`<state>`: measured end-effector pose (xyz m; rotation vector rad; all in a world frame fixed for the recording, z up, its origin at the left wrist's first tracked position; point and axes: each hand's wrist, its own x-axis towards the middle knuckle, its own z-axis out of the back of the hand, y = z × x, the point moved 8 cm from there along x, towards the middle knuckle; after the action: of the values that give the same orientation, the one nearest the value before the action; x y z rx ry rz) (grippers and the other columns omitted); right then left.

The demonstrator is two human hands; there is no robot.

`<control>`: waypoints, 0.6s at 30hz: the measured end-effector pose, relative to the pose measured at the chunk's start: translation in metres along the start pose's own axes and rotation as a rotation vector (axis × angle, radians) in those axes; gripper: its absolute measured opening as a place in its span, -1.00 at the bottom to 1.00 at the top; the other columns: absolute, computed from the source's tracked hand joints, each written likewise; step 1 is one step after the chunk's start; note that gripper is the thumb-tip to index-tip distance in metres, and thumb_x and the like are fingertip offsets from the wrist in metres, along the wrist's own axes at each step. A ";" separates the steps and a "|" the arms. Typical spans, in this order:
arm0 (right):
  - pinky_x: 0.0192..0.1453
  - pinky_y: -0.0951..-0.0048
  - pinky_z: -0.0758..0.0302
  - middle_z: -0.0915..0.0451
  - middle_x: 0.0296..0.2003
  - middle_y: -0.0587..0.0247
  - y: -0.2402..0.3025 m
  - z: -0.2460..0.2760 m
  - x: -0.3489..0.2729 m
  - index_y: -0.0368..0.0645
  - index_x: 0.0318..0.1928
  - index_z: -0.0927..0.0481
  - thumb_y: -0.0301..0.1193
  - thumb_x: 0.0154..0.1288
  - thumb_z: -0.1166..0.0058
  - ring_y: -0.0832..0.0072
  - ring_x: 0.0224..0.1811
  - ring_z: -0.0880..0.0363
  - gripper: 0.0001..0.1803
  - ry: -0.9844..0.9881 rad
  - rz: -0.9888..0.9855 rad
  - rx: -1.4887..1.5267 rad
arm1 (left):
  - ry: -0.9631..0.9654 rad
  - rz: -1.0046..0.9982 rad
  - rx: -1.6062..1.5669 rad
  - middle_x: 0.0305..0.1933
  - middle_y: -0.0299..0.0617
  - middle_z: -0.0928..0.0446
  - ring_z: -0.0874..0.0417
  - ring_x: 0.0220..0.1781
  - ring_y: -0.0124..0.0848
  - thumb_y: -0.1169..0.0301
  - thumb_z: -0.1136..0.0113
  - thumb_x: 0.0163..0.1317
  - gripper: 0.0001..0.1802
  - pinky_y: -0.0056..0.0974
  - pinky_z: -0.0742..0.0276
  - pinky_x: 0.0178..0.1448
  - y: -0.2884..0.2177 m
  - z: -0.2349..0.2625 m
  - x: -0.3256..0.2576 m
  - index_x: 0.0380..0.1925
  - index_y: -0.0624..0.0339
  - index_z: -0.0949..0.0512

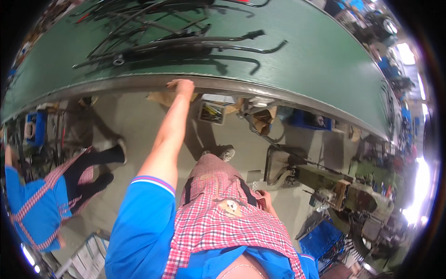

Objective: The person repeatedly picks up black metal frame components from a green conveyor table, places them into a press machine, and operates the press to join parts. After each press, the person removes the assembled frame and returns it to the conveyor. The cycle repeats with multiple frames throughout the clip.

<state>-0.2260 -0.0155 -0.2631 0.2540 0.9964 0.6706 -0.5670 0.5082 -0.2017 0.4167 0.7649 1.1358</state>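
Observation:
My left arm reaches forward to the near edge of the green-topped table [320,69]. At that metal rim my left hand [182,86] rests with its fingers curled against the edge. Just beyond it on the tabletop lie black bent metal tubes [186,48], some with curved ends and one with a ring-shaped fitting. More black tube frames [153,18] are piled farther back, overlapping each other. My right hand [265,199] hangs low at my right side, next to my checked apron [218,204]. The apron partly covers it, and its fingers do not show clearly.
Under the table stand a grey bin of small items [212,113] and a blue crate [306,120]. A green machine [334,183] is at the right, with a blue container [324,241] near it. Another person [51,195] in a blue shirt is at the left.

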 end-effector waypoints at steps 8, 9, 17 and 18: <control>-0.13 0.38 -0.51 -0.66 -0.29 0.04 0.031 0.007 -0.004 -0.31 -0.16 -0.61 -0.27 0.17 -0.12 0.35 -0.26 -0.64 -0.65 -0.100 0.001 0.008 | -0.014 -0.028 0.106 -0.47 0.24 -0.59 -0.65 -0.55 0.02 0.50 -0.07 0.00 -0.77 -0.02 -0.55 -0.68 -0.001 0.005 0.005 -0.43 0.45 -0.64; -0.14 0.38 -0.51 -0.66 -0.29 0.04 0.028 0.009 -0.004 -0.31 -0.16 -0.61 -0.27 0.17 -0.12 0.35 -0.26 -0.64 -0.65 -0.099 -0.002 0.001 | -0.028 -0.045 0.092 -0.47 0.22 -0.60 -0.65 -0.55 0.01 0.50 -0.08 0.00 -0.77 -0.02 -0.55 -0.67 -0.002 0.008 0.007 -0.43 0.45 -0.64; -0.16 0.39 -0.51 -0.66 -0.37 0.06 -0.011 0.029 -0.004 -0.27 -0.22 -0.64 -0.30 0.13 -0.14 0.34 -0.30 -0.65 -0.71 -0.095 -0.019 0.086 | -0.091 0.039 -0.016 -0.43 0.18 -0.61 -0.66 -0.49 0.05 0.47 -0.11 -0.04 -0.79 0.07 -0.54 -0.67 -0.002 0.012 0.002 -0.45 0.33 -0.67; -0.16 0.39 -0.51 -0.66 -0.37 0.06 -0.015 0.031 -0.006 -0.27 -0.22 -0.64 -0.30 0.13 -0.14 0.34 -0.29 -0.65 -0.70 -0.092 -0.020 0.111 | -0.082 0.053 -0.036 -0.42 0.19 -0.61 -0.66 -0.50 0.05 0.46 -0.10 -0.03 -0.79 0.07 -0.53 -0.68 -0.003 0.007 0.003 -0.45 0.31 -0.68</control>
<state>-0.1958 -0.0282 -0.2493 0.3682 0.9477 0.5810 -0.5593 0.5106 -0.1993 0.4528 0.6639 1.1731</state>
